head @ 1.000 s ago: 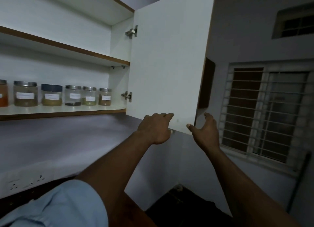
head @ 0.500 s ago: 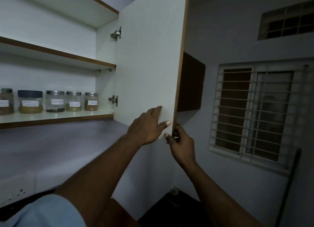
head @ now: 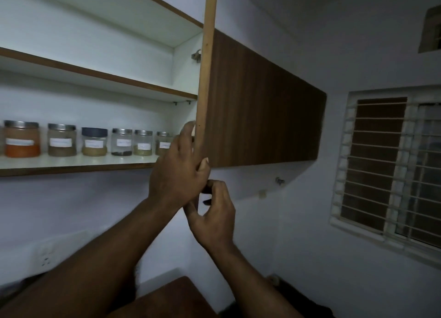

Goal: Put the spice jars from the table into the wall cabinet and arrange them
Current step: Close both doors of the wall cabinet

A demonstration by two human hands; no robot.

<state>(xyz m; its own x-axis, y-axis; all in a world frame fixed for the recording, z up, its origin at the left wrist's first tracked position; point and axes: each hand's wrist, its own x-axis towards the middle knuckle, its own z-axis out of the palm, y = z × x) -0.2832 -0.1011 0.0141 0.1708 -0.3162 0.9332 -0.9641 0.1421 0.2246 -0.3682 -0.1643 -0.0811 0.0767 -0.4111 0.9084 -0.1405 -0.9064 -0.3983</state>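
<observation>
Several labelled spice jars stand in a row on the wall cabinet's lower shelf [head: 78, 161]: an orange-filled jar [head: 22, 139] at the left, a brown one [head: 62, 140], a dark-lidded one [head: 94, 141], then smaller clear ones [head: 121, 142]. The cabinet door [head: 262, 103] is seen almost edge-on, its brown face turned to the right. My left hand [head: 177, 167] grips the door's lower edge, thumb on the brown face, and covers part of the last jar [head: 163, 142]. My right hand [head: 212, 218] is curled just under the door's bottom corner; what it grips is hidden.
An upper shelf [head: 100, 75] spans the cabinet above the jars. A barred window [head: 381, 170] fills the right wall, with a small vent [head: 430, 31] above it. A wall socket [head: 46, 255] sits low left. A brown wooden surface [head: 171, 298] lies below my arms.
The door has swung leftward from wide open to nearly edge-on. Both hands moved with its lower corner, and my view has turned so more jars show at the left.
</observation>
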